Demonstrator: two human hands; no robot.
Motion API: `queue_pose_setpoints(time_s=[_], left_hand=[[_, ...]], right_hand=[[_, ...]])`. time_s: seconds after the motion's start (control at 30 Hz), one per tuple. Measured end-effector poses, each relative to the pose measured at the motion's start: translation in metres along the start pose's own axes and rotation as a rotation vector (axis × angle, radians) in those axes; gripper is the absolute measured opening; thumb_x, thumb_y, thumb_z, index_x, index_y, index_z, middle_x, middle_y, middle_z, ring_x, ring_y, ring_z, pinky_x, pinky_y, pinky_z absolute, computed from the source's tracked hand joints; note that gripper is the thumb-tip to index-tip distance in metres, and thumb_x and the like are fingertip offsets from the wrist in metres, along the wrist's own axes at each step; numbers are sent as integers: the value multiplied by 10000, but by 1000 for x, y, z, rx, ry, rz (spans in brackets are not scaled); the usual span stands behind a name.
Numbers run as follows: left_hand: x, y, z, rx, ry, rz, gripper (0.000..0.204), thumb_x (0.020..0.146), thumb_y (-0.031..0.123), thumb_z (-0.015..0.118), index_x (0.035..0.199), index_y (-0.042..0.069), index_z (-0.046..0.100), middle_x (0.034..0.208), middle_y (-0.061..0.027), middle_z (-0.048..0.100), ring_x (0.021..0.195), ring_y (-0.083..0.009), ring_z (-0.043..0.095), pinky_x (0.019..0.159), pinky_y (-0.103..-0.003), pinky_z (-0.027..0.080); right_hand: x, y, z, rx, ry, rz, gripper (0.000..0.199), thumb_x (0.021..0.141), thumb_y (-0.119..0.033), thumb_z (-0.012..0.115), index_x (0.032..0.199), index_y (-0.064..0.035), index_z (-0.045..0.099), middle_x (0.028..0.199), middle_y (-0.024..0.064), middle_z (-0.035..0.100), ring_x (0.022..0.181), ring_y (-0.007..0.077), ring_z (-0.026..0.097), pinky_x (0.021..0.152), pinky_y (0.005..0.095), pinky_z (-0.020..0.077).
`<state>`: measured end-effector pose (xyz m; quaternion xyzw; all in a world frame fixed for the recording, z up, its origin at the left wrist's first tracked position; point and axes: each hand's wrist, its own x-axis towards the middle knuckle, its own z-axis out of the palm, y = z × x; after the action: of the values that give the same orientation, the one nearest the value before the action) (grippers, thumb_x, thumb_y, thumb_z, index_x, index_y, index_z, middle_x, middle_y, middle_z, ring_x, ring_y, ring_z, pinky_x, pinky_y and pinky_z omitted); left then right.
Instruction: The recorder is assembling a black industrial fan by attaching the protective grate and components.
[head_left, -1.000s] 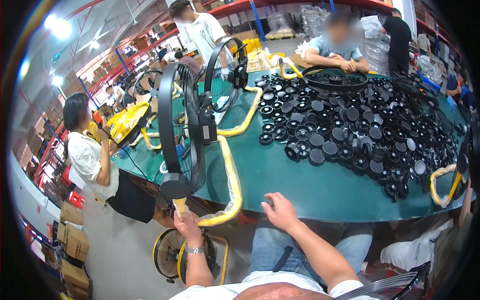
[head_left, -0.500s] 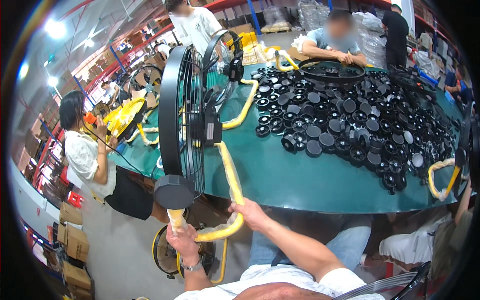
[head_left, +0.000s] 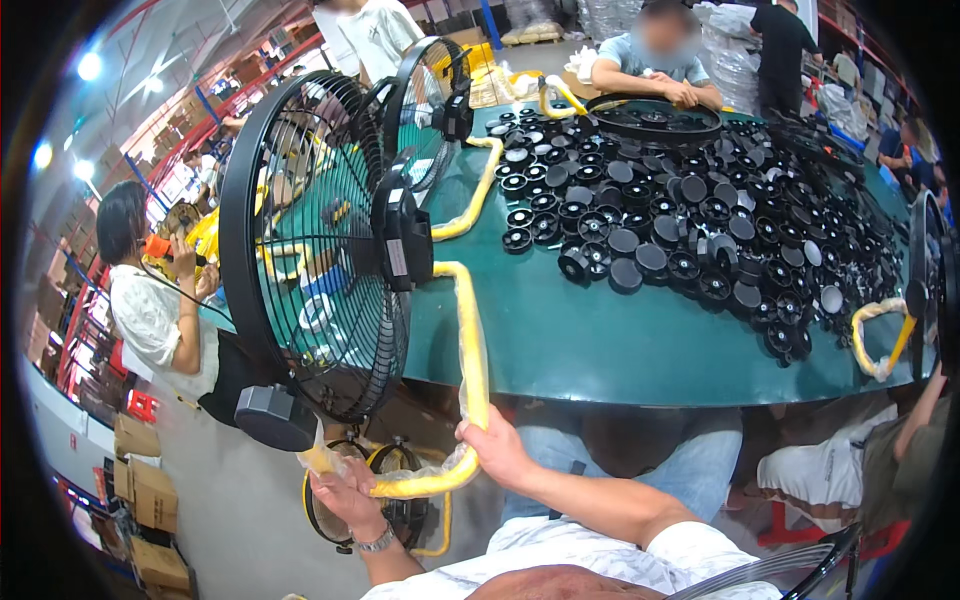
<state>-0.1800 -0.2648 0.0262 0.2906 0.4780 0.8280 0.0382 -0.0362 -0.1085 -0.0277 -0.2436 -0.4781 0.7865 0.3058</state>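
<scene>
A large black wire-cage fan (head_left: pixel 310 250) stands upright at the left edge of the green table (head_left: pixel 600 340). Its yellow U-shaped stand tube (head_left: pixel 470 350), wrapped in clear plastic, curves down off the table. My right hand (head_left: pixel 492 450) grips the tube at its lower bend. My left hand (head_left: pixel 345 497), with a wristwatch, holds the tube's near end just below the fan's black motor block (head_left: pixel 275 417). A black motor housing (head_left: pixel 400 230) sits at the middle of the cage.
Several black round parts (head_left: pixel 700 220) cover the table's middle and right. A second fan (head_left: pixel 430 110) stands farther back. A seated person in white (head_left: pixel 155 310) works at left; others sit across. Another fan (head_left: pixel 380 500) lies on the floor below, cardboard boxes (head_left: pixel 140 480) at lower left.
The fan has come closer and looms larger at left. My right hand left the table edge and took hold of the yellow tube; my left hand moved lower on the tube's end.
</scene>
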Motion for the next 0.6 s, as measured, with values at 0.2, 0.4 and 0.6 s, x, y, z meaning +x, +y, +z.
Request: queue_pose_setpoints(time_s=[0.2,0.4,0.6], left_hand=[[20,-54,-25,63,267,-118,561,938,628,495,1138,106,541,800,-71,612,487,-133,445,421,-233,336],[69,-96,-7,-280,440,-183,382,975,444,559,1189,132,504,814,-39,618,512,-126,479,443,-259,378],[98,-89,45,48,-21,27,420,989,429,583,1040,20,502,587,21,366,462,-81,381,412,-237,305]], right_hand=[[20,14,3,-158,110,-88,369,929,-166,560,1256,-9,495,948,69,613,864,141,590,776,309,490],[54,14,7,-233,266,-118,309,913,-169,559,1169,2,530,908,92,626,852,184,605,768,342,500],[106,0,-14,-158,254,-52,296,888,-145,554,1113,45,533,873,122,628,820,216,619,742,358,505]])
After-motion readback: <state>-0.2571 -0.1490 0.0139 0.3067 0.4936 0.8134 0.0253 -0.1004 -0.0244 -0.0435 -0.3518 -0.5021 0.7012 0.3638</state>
